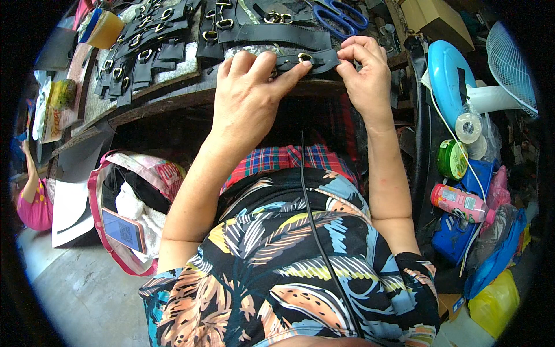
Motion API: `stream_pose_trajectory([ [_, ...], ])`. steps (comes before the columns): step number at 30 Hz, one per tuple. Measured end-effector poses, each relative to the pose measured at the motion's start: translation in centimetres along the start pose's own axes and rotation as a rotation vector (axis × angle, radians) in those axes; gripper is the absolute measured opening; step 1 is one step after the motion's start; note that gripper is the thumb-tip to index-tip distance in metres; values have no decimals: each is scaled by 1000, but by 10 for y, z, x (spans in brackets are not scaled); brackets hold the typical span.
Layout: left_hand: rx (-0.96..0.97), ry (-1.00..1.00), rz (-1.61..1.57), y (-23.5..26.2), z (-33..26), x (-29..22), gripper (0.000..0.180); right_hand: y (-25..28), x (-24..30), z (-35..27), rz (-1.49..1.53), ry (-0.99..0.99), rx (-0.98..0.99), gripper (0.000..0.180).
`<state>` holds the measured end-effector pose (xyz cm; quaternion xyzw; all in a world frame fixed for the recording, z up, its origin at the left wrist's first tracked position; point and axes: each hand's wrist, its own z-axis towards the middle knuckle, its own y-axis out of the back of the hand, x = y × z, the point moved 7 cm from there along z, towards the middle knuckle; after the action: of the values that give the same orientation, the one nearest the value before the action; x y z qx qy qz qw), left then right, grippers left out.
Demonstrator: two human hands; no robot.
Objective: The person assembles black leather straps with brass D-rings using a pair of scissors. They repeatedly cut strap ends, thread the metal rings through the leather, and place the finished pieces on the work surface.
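A short black strap [325, 59] with a gold-coloured ring lies along the near edge of the worktable. My left hand [247, 92] is closed over its left part, the index finger pressed on the strap beside the ring. At the strap's right end, my right hand [368, 75] pinches it between thumb and fingers. Just beyond is a longer, wider black strap [283, 36]. Scissors with blue handles [354, 24] lie behind my right hand. Several black straps with gold-coloured rings [144, 56] are spread to the left. My left fingers hide part of the held strap.
On my right are a white fan [511, 66], a light-blue round plastic piece [445, 75], a green jar [452, 159] and a pink bottle [458, 202]. A pink-edged bag [95, 214] holding a phone [123, 230] hangs left. Another person [36, 199] is at far left.
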<state>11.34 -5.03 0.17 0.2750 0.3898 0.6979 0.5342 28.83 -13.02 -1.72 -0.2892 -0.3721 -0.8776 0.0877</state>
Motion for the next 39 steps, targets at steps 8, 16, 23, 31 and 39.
stream_pose_trajectory([
  [8,-12,-6,11,0,-1,1,46,-3,1,-3,-10,15,-84,3],
  [16,-23,-12,-20,0,-1,3,45,-1,-8,-5,130,-65,-85,3],
  [23,-24,43,-154,0,-5,12,38,4,-13,-5,152,-89,-54,5],
  [31,-20,23,-171,6,-5,11,33,27,8,-3,82,-44,-145,11],
  [39,-157,51,-239,10,-9,23,25,13,36,-16,-124,404,-60,18],
])
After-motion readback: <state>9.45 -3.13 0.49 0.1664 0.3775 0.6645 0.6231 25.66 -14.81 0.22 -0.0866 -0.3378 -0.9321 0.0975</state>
